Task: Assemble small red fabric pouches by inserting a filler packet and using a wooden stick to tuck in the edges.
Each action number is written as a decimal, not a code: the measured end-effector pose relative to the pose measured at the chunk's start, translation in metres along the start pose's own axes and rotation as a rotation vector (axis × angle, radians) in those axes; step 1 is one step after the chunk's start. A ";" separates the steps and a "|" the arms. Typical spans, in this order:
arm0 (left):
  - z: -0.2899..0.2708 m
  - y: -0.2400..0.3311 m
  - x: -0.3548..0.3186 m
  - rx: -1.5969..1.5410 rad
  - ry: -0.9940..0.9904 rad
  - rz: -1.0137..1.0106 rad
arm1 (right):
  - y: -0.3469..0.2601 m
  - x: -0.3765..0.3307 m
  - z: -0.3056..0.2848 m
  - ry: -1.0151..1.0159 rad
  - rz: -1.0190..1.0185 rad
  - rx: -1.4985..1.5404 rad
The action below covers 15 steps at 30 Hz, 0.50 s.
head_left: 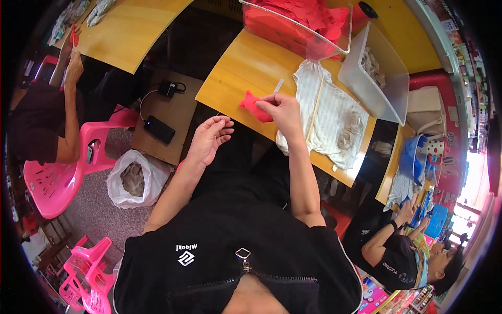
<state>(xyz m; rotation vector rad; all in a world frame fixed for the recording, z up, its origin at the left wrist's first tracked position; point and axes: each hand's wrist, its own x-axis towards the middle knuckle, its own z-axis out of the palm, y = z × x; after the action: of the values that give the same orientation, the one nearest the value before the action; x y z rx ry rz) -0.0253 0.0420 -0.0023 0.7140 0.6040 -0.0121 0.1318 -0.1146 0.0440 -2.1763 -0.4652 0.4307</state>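
My right hand (285,112) pinches a small red fabric piece (251,104) with pointed corners between thumb and fingers, just over the table's near edge. To its left, my left hand (212,137) is held off the table's edge with its fingers curled and the thumb near the fingertips. What it holds, if anything, is too small to make out. Beside my right hand lies a white ribbed cloth (327,112) with a thin wooden stick (315,107) across it. Small clear plastic bits (349,133) rest on the cloth. A narrow pale strip (279,85) sits behind the red piece.
On the wooden table (230,73) stand a clear bin of red pieces (298,29) and a tilted clear bin (384,78). A phone (159,130) charges on a low board at left, near a white bag (137,196) and pink chairs (57,183). Other people work at left and right.
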 end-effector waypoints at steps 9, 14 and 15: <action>-0.009 -0.001 0.004 0.006 -0.011 0.013 | -0.001 0.011 0.001 -0.126 -0.013 0.350; 0.005 0.001 0.003 -0.070 -0.026 0.021 | 0.005 0.002 0.014 -0.015 -0.071 -0.001; 0.008 0.001 0.002 -0.093 -0.037 0.014 | 0.005 -0.002 0.017 -0.070 -0.022 0.181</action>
<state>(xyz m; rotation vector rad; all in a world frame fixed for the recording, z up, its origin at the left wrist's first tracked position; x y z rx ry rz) -0.0192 0.0380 0.0021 0.6270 0.5605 0.0155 0.1232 -0.1072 0.0305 -1.9847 -0.4693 0.5188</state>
